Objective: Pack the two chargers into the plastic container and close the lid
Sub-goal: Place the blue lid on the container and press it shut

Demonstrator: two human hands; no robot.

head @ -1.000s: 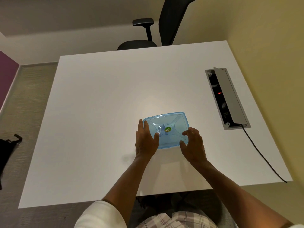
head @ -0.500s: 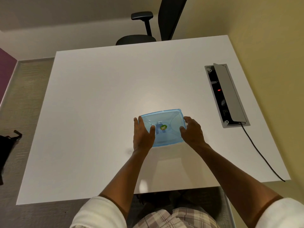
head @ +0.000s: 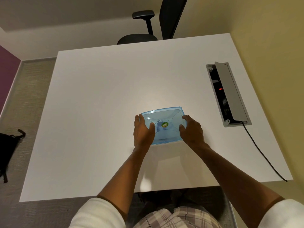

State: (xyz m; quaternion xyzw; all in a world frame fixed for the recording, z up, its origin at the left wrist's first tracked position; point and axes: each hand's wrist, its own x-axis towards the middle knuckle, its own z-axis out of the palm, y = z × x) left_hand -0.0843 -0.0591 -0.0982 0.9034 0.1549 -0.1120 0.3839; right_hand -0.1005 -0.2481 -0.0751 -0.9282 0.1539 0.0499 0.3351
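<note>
A translucent blue plastic container (head: 166, 134) with its lid on sits on the white table (head: 102, 99), right of centre and near me. A green round sticker (head: 165, 124) marks the lid's middle. Through the lid a pale charger shape (head: 159, 126) shows faintly; a second charger cannot be made out. My left hand (head: 142, 131) lies on the container's left edge, thumb over the lid. My right hand (head: 191, 130) grips the right edge, fingers on the lid's corner.
An open power socket box (head: 227, 94) with a raised grey flap is set in the table at the right, a black cable (head: 261, 153) running from it over the front edge. A black office chair (head: 156, 22) stands behind the table. A black bag (head: 8, 148) lies on the floor left.
My right hand moved from the container's near right corner up along its right side. My left hand stays on the left edge. The container stays in place on the table.
</note>
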